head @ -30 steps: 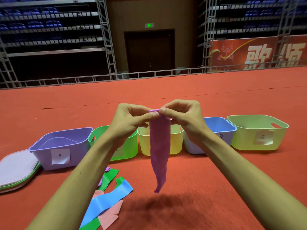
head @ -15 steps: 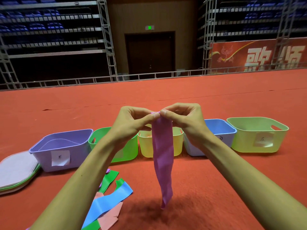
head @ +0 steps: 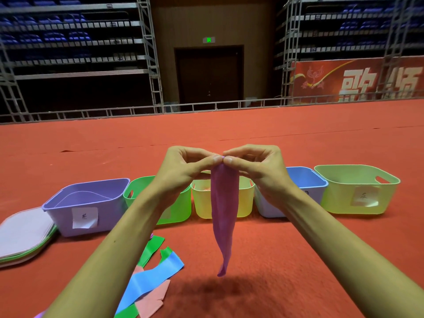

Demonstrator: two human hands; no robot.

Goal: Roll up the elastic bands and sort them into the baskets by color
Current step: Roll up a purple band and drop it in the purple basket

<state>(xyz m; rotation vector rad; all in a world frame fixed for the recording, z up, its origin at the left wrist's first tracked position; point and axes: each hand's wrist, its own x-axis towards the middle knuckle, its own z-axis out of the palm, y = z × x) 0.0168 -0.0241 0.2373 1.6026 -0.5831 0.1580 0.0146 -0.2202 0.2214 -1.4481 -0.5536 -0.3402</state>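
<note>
Showing handwritten marks too small to read: white paper labels on the lilac plastic basket (head: pixel 87 203) and pale-green plastic basket (head: pixel 358 191). Left hand (head: pixel 183 167) and right hand (head: pixel 257 166) are pinching the purple elastic band (head: pixel 223 214) at its top edge, thumbs touching; band is hanging before the yellow plastic basket (head: pixel 202 203).
</note>
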